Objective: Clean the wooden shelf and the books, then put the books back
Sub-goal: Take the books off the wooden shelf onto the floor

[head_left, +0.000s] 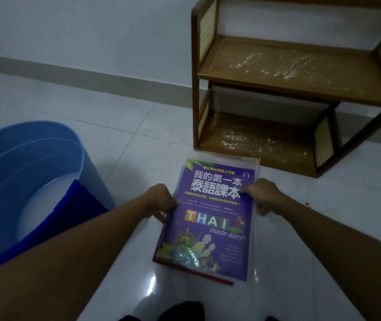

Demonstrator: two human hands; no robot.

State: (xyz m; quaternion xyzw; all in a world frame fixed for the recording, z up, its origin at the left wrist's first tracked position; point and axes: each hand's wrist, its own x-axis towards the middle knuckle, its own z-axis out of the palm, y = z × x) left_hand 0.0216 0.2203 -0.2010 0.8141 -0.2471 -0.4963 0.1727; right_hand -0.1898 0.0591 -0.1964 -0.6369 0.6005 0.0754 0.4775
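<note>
Item: stack of books [210, 218], uppermost cover purple, reading "我的第一本泰語課本" and "THAI made easy!" (smaller lines too blurred). It is lying flat, low over the floor [138, 126], long axis running near to far, its far end just short of the dusty wooden shelf [289, 89]. Left hand [159, 201] and right hand [263, 195] are gripping opposite long edges, fingers curling round them, both equally near.

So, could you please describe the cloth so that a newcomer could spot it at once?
Look left of the wooden shelf to the light-blue bucket on the floor. The cloth lies at its near edge, far darker blue than the plastic.
</note>
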